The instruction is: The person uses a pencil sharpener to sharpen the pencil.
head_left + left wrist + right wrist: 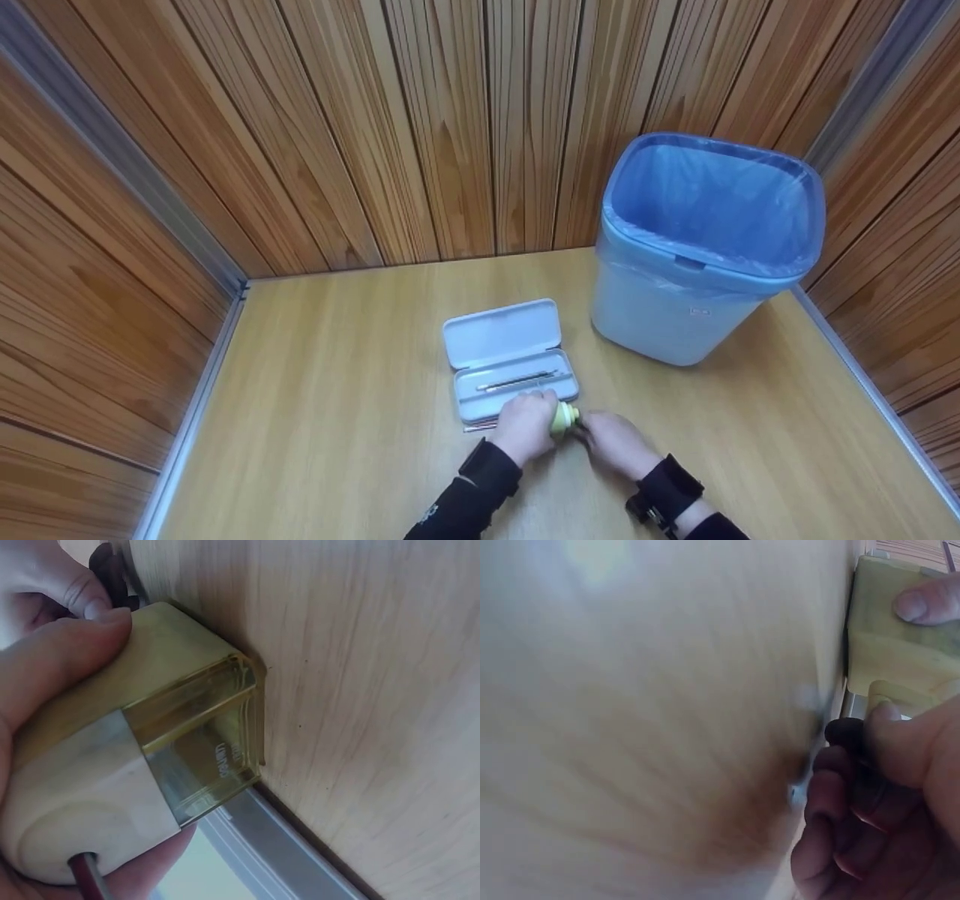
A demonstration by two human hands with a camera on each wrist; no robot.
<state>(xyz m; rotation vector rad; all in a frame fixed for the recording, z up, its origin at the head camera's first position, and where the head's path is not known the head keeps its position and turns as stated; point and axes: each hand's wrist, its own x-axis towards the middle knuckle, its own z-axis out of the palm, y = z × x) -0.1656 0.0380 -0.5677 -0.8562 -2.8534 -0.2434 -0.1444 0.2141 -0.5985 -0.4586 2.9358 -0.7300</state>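
My left hand (529, 424) grips a pale yellow crank pencil sharpener (82, 795) down on the table. Its see-through shavings drawer (202, 742) faces the left wrist camera. A dark red pencil (91, 879) sticks out of the sharpener's hole. On the opposite side, my right hand (615, 442) pinches the black crank knob (845, 731) with thumb and curled fingers. Just beyond the left hand lies an open light-coloured pencil case (502, 334), with pencils (517, 381) in its tray.
At the back right stands a tall bin (652, 322) lined with a blue-looking bag. Wood-panelled walls (450, 135) enclose the wooden table (337, 390) at the back and both sides, with metal strips along the side edges.
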